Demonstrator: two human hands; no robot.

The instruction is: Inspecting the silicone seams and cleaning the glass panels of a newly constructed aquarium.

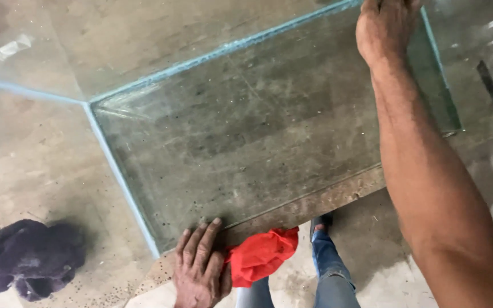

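Observation:
A large empty glass tank [246,131] with greenish edges fills most of the head view, its bottom pane dusty and speckled. My left hand [199,268] lies flat on the tank's near bottom edge and pins a red cloth [261,255] under its thumb side. My right hand [384,27] reaches across with the arm stretched out and grips the top rim of the far right glass wall.
The tank rests on a wet, stained concrete floor [486,171]. A dark purple-black rag [29,256] lies on the floor at the lower left, seen through the glass. My legs in blue jeans [329,268] stand just below the tank's near edge.

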